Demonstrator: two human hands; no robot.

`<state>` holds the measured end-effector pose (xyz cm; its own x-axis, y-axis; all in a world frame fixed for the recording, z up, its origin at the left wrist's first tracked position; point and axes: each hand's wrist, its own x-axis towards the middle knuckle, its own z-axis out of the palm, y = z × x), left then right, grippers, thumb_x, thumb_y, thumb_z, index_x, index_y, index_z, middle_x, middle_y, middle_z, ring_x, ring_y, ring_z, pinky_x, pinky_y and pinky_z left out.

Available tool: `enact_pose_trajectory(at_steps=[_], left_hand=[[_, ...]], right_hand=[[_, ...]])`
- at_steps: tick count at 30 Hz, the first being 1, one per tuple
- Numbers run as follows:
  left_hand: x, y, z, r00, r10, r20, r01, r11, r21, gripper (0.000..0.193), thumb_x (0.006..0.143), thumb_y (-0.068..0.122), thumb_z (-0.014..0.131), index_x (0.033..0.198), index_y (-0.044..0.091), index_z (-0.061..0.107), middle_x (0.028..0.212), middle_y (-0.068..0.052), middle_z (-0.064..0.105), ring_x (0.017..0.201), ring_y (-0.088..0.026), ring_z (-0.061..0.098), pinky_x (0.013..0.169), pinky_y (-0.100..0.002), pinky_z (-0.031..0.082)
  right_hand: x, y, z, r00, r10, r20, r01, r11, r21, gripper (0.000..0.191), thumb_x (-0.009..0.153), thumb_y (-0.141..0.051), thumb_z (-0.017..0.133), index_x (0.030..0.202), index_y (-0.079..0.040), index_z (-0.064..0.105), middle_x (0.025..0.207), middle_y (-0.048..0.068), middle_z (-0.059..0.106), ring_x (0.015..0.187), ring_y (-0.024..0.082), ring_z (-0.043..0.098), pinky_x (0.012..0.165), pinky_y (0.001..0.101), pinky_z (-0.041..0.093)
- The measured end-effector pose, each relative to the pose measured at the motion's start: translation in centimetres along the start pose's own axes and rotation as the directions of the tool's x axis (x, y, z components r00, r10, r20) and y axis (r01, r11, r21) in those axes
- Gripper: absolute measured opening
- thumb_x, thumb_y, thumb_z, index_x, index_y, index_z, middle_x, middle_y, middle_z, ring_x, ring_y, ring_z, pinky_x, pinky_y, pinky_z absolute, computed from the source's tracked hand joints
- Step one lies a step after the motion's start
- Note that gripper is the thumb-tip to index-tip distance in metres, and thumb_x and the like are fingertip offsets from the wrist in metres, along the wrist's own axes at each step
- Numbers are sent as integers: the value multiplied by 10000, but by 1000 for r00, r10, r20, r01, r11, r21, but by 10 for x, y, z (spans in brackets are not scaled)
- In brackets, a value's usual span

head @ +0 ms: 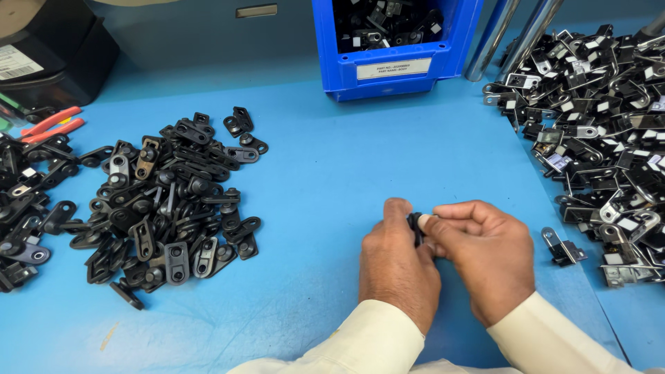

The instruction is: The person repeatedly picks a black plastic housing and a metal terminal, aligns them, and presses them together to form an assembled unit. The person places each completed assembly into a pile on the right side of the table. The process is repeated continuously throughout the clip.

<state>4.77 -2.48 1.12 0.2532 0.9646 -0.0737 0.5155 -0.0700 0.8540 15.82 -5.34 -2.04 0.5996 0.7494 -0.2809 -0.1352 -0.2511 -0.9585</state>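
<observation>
My left hand point(397, 266) and my right hand point(485, 257) meet low in the middle of the blue table point(325, 180). Both pinch one small black clip part point(415, 225) between thumbs and fingertips; most of it is hidden by my fingers. A pile of flat black metal brackets point(170, 201) lies to the left of my hands. On the right lies a heap of black and silver clips with white tags point(603, 131). One loose clip point(562, 248) rests just right of my right hand.
A blue plastic bin point(395, 45) holding more black parts stands at the back centre. Two shiny metal tubes point(512, 34) rise beside it. Red-handled pliers point(52, 125) and a black box point(55, 59) sit at the far left.
</observation>
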Motion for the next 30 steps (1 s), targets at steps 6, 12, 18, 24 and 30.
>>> enact_pose_trajectory(at_steps=[6, 12, 18, 24, 30], left_hand=[[12, 0, -11, 915, -380, 134, 402, 837, -371, 332, 840, -39, 699, 1123, 124, 643, 823, -66, 677, 669, -143, 685, 596, -299, 608], [14, -1, -23, 875, -340, 346, 481, 698, -530, 364, 821, -79, 678, 1136, 103, 660, 871, -33, 657, 678, -143, 682, 588, -259, 594], [13, 5, -28, 856, -325, 403, 489, 763, -423, 343, 830, -15, 716, 1147, 103, 658, 888, -55, 685, 725, -118, 693, 592, -253, 608], [12, 11, -25, 876, -380, 298, 473, 802, -365, 309, 830, -39, 719, 1095, 115, 674, 866, -35, 677, 670, -139, 704, 535, -264, 604], [10, 14, -21, 881, -411, 234, 469, 822, -322, 285, 847, -60, 686, 1068, 121, 690, 830, -39, 679, 627, -139, 701, 498, -287, 598]], right_hand=[[10, -9, -19, 984, 73, 163, -69, 997, -33, 251, 841, -104, 739, 1074, -18, 695, 886, 80, 734, 769, 144, 699, 659, 279, 586], [30, -7, -39, 851, 347, 395, -327, 938, -119, 273, 902, -270, 720, 973, -7, 707, 806, 102, 732, 705, 152, 681, 602, 283, 553], [51, 5, -48, 768, 418, 485, -417, 901, -116, 225, 869, -241, 725, 879, -18, 703, 764, 46, 705, 639, 98, 632, 589, 232, 534], [38, 0, -41, 845, 377, 379, -378, 923, -74, 179, 888, -179, 690, 898, -2, 709, 768, 77, 716, 644, 134, 659, 612, 262, 564], [-11, 0, -15, 992, -65, 105, 95, 943, -320, 177, 925, -164, 679, 970, -8, 751, 828, 97, 763, 702, 170, 775, 640, 312, 635]])
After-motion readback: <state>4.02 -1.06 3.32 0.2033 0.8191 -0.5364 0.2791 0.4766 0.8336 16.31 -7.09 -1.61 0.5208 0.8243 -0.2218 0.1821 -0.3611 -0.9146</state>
